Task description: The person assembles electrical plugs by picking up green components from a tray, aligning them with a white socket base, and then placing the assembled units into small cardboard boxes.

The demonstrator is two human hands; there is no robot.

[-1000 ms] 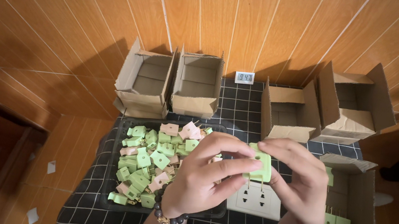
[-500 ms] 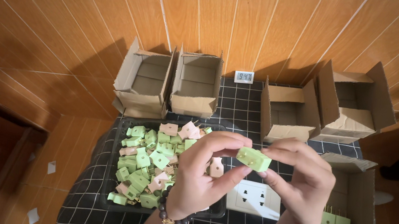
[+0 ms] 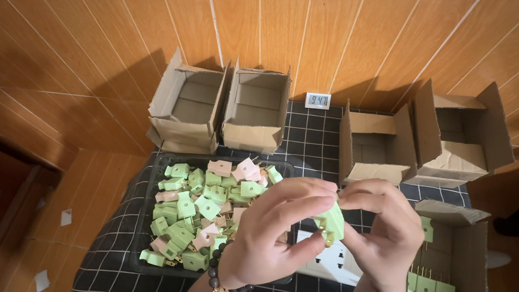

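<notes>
My table wears a black checked cloth [image 3: 115, 269]; on it sit a dark tray [image 3: 157, 171] of plugs, five open cardboard boxes [image 3: 251, 139], a white socket strip [image 3: 331, 265], perhaps a small clock [image 3: 317, 100]

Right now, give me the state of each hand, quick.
Left hand: closed on the green plug.
Right hand: fingers pinching the same green plug.

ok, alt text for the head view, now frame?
Both bare hands, left hand and right hand, hold one pale green plastic plug above a white socket strip. Left of them, a black tray of green and pink plugs; five open cardboard boxes surround.
</notes>
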